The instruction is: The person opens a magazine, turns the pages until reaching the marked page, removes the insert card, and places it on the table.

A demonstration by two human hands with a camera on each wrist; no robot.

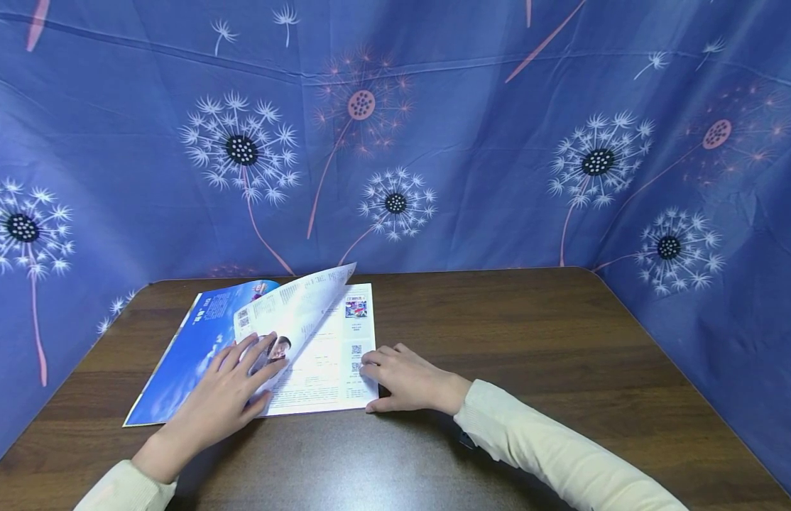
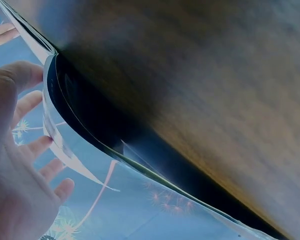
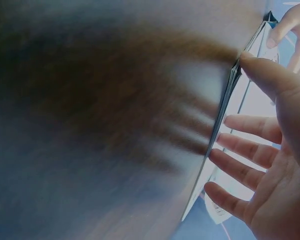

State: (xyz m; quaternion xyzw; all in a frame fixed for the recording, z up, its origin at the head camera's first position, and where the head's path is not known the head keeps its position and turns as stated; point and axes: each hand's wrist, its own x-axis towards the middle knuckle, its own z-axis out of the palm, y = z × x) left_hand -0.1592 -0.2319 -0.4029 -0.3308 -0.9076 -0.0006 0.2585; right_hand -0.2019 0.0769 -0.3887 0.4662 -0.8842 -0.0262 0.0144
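Note:
An open magazine [image 1: 357, 394] lies on the table, its left side a blue page [image 1: 184, 362] and its right side mostly white with small pictures and text. One leaf [image 1: 306, 305] stands partly lifted and curls over toward the left. My left hand [image 1: 223, 390], fingers spread, rests against the lower part of that leaf; the left wrist view shows the fingertips along the bowed paper [image 2: 72, 157]. At the magazine's lower right corner is my right hand [image 1: 411, 380]. Its loosely extended fingers touch the right edge, and the thumb sits by the bottom corner.
The brown wooden table [image 1: 530, 333] stretches away to the right of the magazine. A blue cloth with dandelion prints [image 1: 472, 142] hangs behind it and along both sides. Light reflects off the tabletop near the front.

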